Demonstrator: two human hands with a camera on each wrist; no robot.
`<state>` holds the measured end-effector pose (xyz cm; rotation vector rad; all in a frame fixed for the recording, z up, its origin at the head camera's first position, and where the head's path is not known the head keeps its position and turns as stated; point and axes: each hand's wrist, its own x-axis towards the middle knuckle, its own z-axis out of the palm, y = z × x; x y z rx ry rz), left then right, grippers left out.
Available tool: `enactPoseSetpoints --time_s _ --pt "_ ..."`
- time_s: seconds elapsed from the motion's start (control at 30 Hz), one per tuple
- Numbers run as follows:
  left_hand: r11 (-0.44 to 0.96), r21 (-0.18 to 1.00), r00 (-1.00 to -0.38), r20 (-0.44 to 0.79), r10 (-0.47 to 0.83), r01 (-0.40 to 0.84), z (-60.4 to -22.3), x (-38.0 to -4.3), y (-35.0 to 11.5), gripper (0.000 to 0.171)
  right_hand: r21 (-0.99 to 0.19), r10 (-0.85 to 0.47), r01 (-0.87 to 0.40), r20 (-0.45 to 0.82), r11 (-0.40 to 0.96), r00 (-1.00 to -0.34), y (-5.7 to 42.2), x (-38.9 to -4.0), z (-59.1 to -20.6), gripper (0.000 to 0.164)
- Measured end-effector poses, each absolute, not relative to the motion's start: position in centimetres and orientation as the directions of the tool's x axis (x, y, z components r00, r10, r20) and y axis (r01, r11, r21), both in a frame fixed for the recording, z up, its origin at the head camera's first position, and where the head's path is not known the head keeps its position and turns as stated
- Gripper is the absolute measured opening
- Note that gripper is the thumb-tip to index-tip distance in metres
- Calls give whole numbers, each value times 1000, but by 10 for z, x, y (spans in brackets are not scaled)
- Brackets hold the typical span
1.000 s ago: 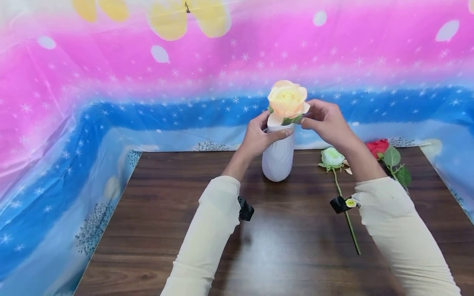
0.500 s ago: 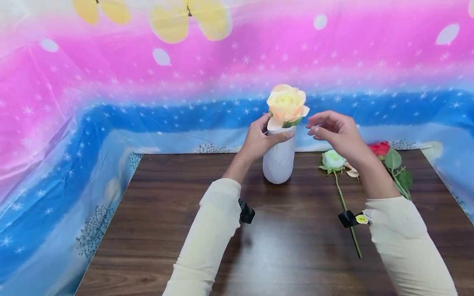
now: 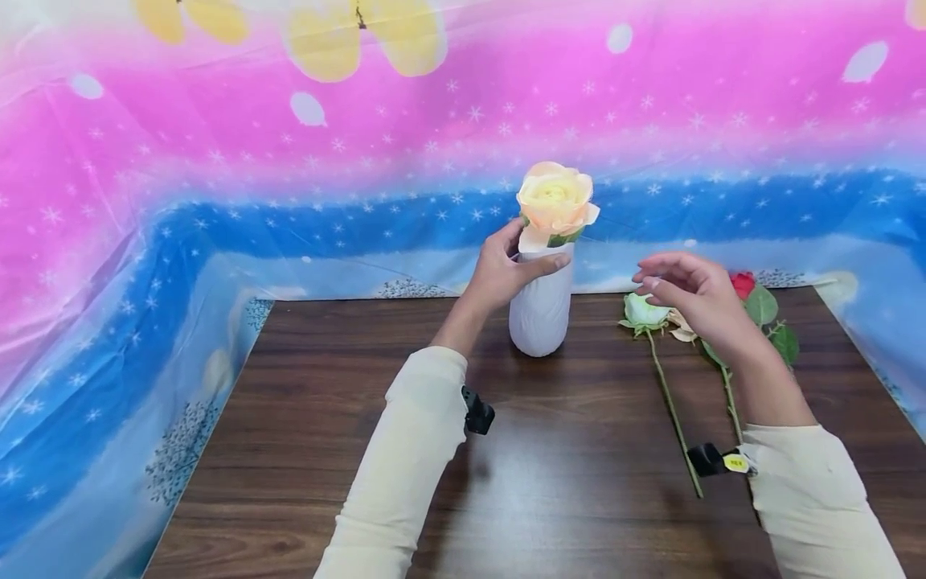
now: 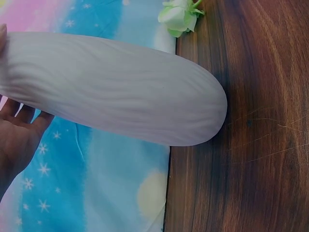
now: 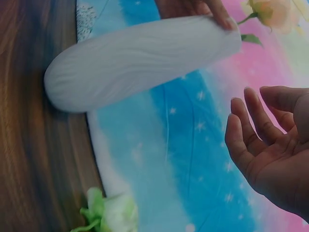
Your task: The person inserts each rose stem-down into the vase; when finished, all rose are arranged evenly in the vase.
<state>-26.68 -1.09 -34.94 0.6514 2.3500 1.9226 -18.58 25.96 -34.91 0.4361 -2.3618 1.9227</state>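
Head view: left hand (image 3: 502, 267) curled round the top of a white, wavy-ribbed vase (image 3: 538, 318), upright on the brown wood-grain worktop (image 3: 347, 386), peach artificial rose (image 3: 555, 199) in its mouth; right hand (image 3: 700, 301) free, fingers loosely bent. Yellow label (image 3: 735, 463) at right cream sleeve (image 3: 810, 474), lettering illegible.

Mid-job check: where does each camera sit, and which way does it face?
Head: on the person's head, facing forward and down at the rippled white cylindrical vase holding a peach rose; left hand, right hand and cream fabric sleeves show.
Left wrist: on that wrist, facing the vase's side; the left hand shows partly.
Right wrist: on that wrist, facing past its own hand toward the vase; both hands show.
Both wrist views share the vase, white-green rose and brown wood-grain table.
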Motion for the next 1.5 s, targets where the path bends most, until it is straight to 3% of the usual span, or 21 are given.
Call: enactPoseSetpoints --time_s 0.47,0.9,1.1,1.33,1.5 --pt "143 943 -909 238 341 301 -350 -268 -11 71 -991 -121 -126 120 50 -985 305 -181 -396 23" --pt "129 947 -913 238 331 294 -351 -268 -10 59 -981 -66 121 -132 150 -989 330 -191 -460 23" --pt "126 946 -911 244 331 299 -350 -268 -10 58 -955 -28 192 -204 226 -979 330 -192 -475 13" --pt "123 950 -914 235 330 288 -350 -268 -9 59 -919 -23 248 -268 306 -963 328 -195 -488 41" --pt "126 951 -919 229 322 282 -350 -268 -9 58 -902 -15 248 -271 354 -962 325 -196 -490 49"
